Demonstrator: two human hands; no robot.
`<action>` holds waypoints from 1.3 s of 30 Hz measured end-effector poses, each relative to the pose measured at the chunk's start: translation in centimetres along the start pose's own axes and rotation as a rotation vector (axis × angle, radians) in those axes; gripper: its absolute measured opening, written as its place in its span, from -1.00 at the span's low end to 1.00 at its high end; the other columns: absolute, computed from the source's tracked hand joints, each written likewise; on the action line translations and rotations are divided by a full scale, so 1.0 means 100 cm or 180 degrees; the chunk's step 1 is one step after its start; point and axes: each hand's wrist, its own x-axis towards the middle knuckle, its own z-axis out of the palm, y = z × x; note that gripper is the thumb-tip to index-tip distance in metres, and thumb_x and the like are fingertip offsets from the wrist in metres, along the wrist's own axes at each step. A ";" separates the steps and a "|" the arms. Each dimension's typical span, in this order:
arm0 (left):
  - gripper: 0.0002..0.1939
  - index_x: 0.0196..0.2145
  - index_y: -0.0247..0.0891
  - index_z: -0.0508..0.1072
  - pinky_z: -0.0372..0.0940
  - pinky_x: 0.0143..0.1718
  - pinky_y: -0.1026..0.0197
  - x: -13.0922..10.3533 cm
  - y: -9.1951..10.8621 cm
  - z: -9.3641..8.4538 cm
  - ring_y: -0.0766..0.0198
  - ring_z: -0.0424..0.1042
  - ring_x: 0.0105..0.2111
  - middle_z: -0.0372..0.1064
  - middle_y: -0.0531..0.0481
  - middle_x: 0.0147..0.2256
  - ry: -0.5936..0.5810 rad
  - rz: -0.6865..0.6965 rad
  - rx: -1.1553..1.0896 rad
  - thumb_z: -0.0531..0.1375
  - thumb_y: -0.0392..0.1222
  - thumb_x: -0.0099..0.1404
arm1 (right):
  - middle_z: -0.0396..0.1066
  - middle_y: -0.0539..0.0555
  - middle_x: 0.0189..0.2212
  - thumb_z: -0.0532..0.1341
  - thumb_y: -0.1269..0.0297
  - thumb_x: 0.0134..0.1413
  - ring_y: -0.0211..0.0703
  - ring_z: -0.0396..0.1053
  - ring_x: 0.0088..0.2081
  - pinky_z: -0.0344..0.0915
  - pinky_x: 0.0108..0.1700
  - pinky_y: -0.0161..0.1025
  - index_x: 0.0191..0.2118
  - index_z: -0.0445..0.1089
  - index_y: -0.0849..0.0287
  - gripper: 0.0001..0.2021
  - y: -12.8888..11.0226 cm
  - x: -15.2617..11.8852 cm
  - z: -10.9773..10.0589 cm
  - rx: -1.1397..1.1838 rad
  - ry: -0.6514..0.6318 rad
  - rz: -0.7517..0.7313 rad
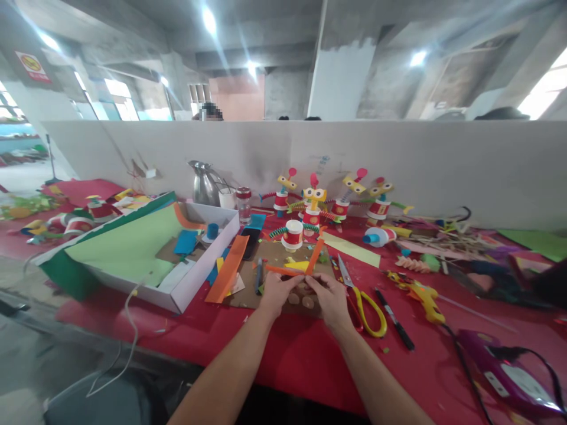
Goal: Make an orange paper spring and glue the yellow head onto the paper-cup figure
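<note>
Between my two hands are narrow orange paper strips (315, 257), meeting at an angle at my fingertips. My left hand (280, 290) pinches them where they meet, one strip reaching out to the left. My right hand (328, 296) closes on the same joint, and the other strip slants up and away. Both hands are above a brown cardboard sheet (248, 300). Just beyond them stands a red and white paper cup (293, 235) with coiled green paper arms. A yellow paper piece (297, 265) lies behind the strips.
Right of the cardboard lie yellow-handled scissors (371, 313), a black marker (395, 320) and a yellow glue gun (426, 301). A white box (183, 294) with coloured paper is on the left. Several cup figures (311, 217) and a metal jug (205, 186) stand near the wall.
</note>
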 end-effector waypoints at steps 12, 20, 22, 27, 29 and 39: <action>-0.50 -0.26 -0.32 0.45 0.13 -0.55 0.35 0.001 0.000 -0.002 0.39 0.33 -0.56 0.45 0.02 -0.48 0.0191 -0.0233 -0.0321 0.45 -0.16 -0.19 | 0.49 0.06 -0.56 0.39 0.02 -0.28 -0.09 0.42 -0.49 0.37 -0.37 -0.18 -0.48 0.51 0.17 -0.70 -0.008 -0.005 0.003 0.0199 -0.0292 0.0117; -0.53 -0.28 -0.32 0.48 0.05 -0.61 0.41 0.002 0.004 -0.003 0.52 0.21 -0.64 0.39 0.11 -0.53 -0.0048 -0.0454 -0.0751 0.45 -0.19 -0.19 | 0.44 -0.03 -0.60 0.43 0.17 -0.29 -0.28 0.33 -0.53 0.25 -0.45 -0.35 -0.50 0.53 0.16 -0.80 -0.004 0.000 -0.002 0.0869 -0.0291 0.0493; -0.59 -0.34 -0.33 0.50 0.04 -0.63 0.43 0.002 0.004 -0.003 0.56 0.17 -0.67 0.39 0.11 -0.53 -0.0160 -0.0605 -0.0950 0.46 -0.22 -0.21 | 0.44 -0.04 -0.60 0.44 0.20 -0.32 -0.33 0.30 -0.55 0.21 -0.48 -0.39 -0.50 0.53 0.16 -0.81 -0.004 0.001 -0.003 0.1168 -0.0330 0.0687; -0.68 -0.40 -0.35 0.52 0.13 -0.60 0.43 0.004 0.003 -0.004 0.47 0.33 -0.57 0.44 0.03 -0.50 -0.0374 -0.0820 -0.1134 0.44 -0.27 -0.18 | 0.43 -0.05 -0.61 0.46 0.23 -0.36 -0.38 0.28 -0.56 0.20 -0.49 -0.41 -0.50 0.53 0.18 -0.79 -0.005 0.001 -0.002 0.1336 -0.0438 0.0786; -0.69 -0.39 -0.37 0.53 0.16 -0.58 0.43 0.004 0.001 -0.004 0.42 0.38 -0.55 0.45 0.01 -0.52 -0.0383 -0.0852 -0.1140 0.43 -0.29 -0.16 | 0.42 -0.04 -0.63 0.46 0.22 -0.36 -0.37 0.27 -0.58 0.20 -0.49 -0.39 -0.51 0.52 0.21 -0.78 -0.005 0.000 -0.001 0.1317 -0.0505 0.0768; -0.80 -0.46 -0.40 0.54 0.29 -0.46 0.40 0.007 -0.004 -0.007 0.41 0.42 -0.52 0.49 -0.04 -0.50 -0.0293 -0.0865 -0.1078 0.41 -0.32 -0.11 | 0.42 -0.04 -0.63 0.45 0.21 -0.34 -0.39 0.29 -0.58 0.19 -0.49 -0.41 -0.50 0.51 0.20 -0.78 -0.006 0.000 -0.001 0.1325 -0.0573 0.0698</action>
